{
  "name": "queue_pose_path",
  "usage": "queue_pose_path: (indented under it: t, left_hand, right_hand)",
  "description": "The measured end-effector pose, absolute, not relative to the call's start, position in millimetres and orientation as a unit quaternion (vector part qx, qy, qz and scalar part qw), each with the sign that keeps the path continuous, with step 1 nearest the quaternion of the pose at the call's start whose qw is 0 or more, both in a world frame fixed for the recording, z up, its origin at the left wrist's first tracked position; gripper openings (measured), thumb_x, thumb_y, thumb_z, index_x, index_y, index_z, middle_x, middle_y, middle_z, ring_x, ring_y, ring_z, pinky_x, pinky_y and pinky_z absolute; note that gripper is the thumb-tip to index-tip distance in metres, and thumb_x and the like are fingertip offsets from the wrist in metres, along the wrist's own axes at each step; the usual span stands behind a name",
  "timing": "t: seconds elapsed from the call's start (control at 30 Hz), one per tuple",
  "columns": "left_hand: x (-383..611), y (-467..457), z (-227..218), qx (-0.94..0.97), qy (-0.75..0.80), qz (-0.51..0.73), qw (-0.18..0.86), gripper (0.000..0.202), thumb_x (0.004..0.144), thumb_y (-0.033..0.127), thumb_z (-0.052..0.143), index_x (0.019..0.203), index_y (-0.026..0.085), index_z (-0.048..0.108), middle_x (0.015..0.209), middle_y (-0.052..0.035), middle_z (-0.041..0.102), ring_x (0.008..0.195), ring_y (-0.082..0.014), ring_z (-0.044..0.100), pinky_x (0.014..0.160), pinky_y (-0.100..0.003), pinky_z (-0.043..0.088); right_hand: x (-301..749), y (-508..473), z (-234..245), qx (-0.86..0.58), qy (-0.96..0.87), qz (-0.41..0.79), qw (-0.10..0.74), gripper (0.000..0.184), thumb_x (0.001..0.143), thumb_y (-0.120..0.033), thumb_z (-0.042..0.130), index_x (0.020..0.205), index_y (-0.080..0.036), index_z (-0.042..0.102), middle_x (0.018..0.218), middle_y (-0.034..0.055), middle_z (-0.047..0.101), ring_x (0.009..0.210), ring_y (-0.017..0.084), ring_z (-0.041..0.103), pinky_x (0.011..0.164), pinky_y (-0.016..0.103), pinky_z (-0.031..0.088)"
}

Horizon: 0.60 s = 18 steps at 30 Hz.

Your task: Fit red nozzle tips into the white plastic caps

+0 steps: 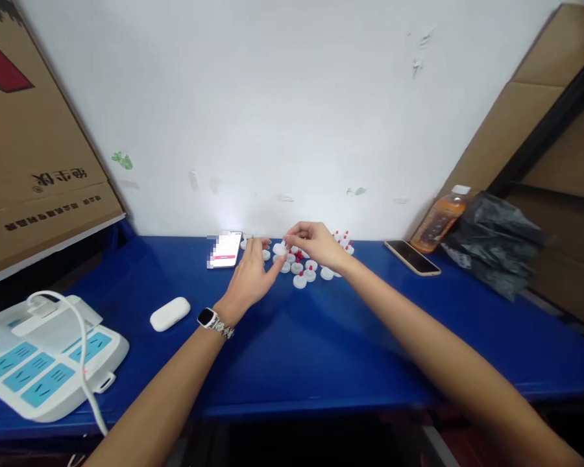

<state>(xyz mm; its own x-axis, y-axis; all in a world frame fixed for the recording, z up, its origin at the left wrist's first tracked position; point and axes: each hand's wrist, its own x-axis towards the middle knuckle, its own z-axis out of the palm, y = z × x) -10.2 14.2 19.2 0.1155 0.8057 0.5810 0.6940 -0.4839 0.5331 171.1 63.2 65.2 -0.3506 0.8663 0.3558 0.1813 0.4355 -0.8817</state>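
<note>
Near the back of the blue table, my left hand (251, 274) rests with fingers apart beside several white round caps. It wears a watch on a metal band. My right hand (316, 243) reaches in from the right, thumb and fingertips pinched at a white cap (279, 249) between the hands. Whether a small red tip is also in that pinch is too small to tell. In front of and beside my right hand lie more white caps, many with red tips, such as the red-tipped cap (300, 281). Small loose red pieces (299, 255) lie among them.
A lit phone (225, 250) and a white oval case (170, 314) lie left on the blue table (292, 357). A power strip (53, 370) with a cable stands front left. A dark phone (412, 257), orange drink bottle (440, 219) and black plastic bag (491, 240) are right.
</note>
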Motion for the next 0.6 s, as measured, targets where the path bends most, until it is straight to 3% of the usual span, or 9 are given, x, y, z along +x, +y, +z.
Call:
queue_pose_path:
  t: [0.13,0.23,0.33,0.47,0.6]
  left_hand:
    - [5.8,10.1,15.9,0.799,0.432,0.394,0.141,0.04,0.099,0.045,0.045,0.132,0.022,0.044,0.111,-0.0077,0.059,0.086,-0.0189,0.057,0.082,-0.036,0.048]
    - [11.2,7.1,16.1,0.813,0.415,0.371,0.172,0.037,0.101,0.044,0.039,0.13,0.022,0.046,0.104,-0.0072,0.059,0.085,-0.0193,0.057,0.08,-0.036,0.047]
    - [10.3,5.7,16.1,0.8,0.433,0.366,0.196,0.035,0.101,0.045,0.037,0.125,0.021,0.045,0.104,-0.0073,0.059,0.084,-0.0194,0.057,0.078,-0.036,0.046]
    - [4.5,6.8,14.5,0.79,0.445,0.361,0.219,0.031,0.101,0.046,0.038,0.117,0.021,0.045,0.1,-0.0058,0.059,0.08,-0.0182,0.057,0.075,-0.035,0.046]
    - [0.8,8.5,13.9,0.789,0.44,0.366,0.222,0.028,0.1,0.046,0.038,0.111,0.021,0.045,0.102,-0.0055,0.059,0.081,-0.0177,0.057,0.075,-0.034,0.045]
  right_hand:
    - [188.5,42.9,54.8,-0.333,-0.679,0.477,0.447,0.027,0.077,-0.04,0.073,0.086,-0.015,0.066,0.076,0.0034,0.072,0.067,0.014,0.064,0.063,0.025,0.049]
    - [200.1,47.5,53.6,-0.334,-0.699,0.459,0.434,0.03,0.081,-0.046,0.068,0.084,-0.015,0.067,0.076,0.0043,0.072,0.07,0.015,0.064,0.067,0.027,0.049]
    - [207.9,63.9,55.1,-0.412,-0.759,0.309,0.398,0.028,0.087,-0.041,0.059,0.082,-0.015,0.069,0.076,0.0052,0.072,0.069,0.016,0.062,0.07,0.03,0.045]
    - [203.0,86.1,52.0,-0.519,-0.826,0.057,0.214,0.016,0.084,-0.025,0.06,0.082,-0.017,0.073,0.084,0.0069,0.074,0.083,0.021,0.063,0.088,0.039,0.035]
    - [187.2,95.5,46.7,-0.531,-0.839,-0.065,0.097,0.021,0.085,-0.026,0.058,0.089,-0.016,0.075,0.094,0.0143,0.074,0.101,0.029,0.059,0.093,0.043,0.027]
